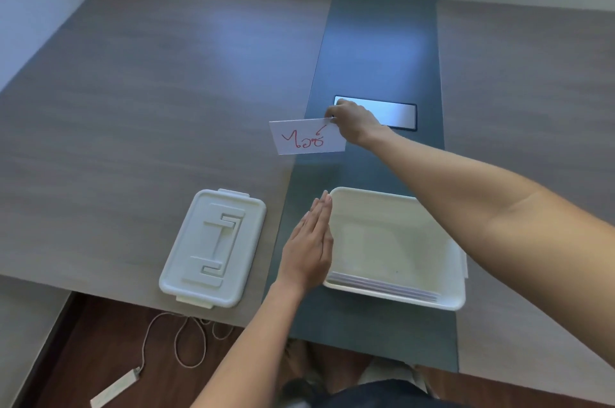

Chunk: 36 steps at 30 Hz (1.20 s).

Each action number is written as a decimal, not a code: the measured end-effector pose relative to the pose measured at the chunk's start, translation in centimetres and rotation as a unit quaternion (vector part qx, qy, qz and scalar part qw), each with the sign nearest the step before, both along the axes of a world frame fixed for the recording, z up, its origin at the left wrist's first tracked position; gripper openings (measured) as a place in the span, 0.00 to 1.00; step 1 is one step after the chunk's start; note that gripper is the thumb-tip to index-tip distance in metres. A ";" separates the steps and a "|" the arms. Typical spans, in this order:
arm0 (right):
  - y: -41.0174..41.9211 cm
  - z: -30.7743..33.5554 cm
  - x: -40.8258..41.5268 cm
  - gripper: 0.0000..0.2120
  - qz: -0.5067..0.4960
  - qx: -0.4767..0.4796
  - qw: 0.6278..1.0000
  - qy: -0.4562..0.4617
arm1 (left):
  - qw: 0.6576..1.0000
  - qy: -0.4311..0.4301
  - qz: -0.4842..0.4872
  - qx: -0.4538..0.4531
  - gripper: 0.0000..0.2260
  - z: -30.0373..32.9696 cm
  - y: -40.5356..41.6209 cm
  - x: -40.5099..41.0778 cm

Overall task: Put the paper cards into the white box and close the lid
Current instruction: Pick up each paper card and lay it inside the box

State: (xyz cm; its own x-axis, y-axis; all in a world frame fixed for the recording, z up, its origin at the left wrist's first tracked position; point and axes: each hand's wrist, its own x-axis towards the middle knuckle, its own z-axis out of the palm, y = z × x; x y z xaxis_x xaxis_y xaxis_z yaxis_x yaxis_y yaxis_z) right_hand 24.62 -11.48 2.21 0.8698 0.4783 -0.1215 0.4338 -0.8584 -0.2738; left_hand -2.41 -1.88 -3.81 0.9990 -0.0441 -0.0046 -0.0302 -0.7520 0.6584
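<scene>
A white paper card (pixel 306 137) with red handwriting hangs above the table, pinched at its top right corner by my right hand (pixel 354 123). Nearer me stands the white box (pixel 456 277), lid off, with several paper cards (pixel 382 286) lying flat against its near wall. My left hand (pixel 309 247) is flat with fingers together, resting against the box's left rim and holding nothing. The white lid (pixel 213 247) lies top up on the table, left of the box and apart from it.
A dark blue strip (pixel 376 51) runs down the grey wood table (pixel 149 108), with a metal cable hatch (pixel 396 114) set in it behind my right hand. On the floor below the table's near edge lie a power strip (pixel 116 387) and its cord.
</scene>
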 end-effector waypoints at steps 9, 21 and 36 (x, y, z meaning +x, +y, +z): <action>-7.4 5.0 -3.6 0.14 -0.071 0.047 0.994 -0.065 | 1.000 -0.002 -0.006 0.006 0.24 0.2 -0.1 -0.1; -14.1 11.7 -13.2 0.12 -0.136 0.100 0.982 -0.087 | 1.000 0.001 -0.015 -0.023 0.23 0.6 -0.1 -0.1; -17.6 9.4 -24.1 0.09 -0.168 0.124 0.978 0.014 | 0.998 0.023 -0.021 -0.048 0.24 -0.1 0.0 0.1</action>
State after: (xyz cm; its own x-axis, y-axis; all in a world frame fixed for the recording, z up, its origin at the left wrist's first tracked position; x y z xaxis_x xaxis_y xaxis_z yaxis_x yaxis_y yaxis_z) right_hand 0.57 -29.13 11.62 0.9808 0.1845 -0.0628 0.1291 -0.8566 -0.4996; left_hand -2.31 -1.87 -3.94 0.9952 -0.0880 -0.0436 -0.0287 -0.6846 0.7284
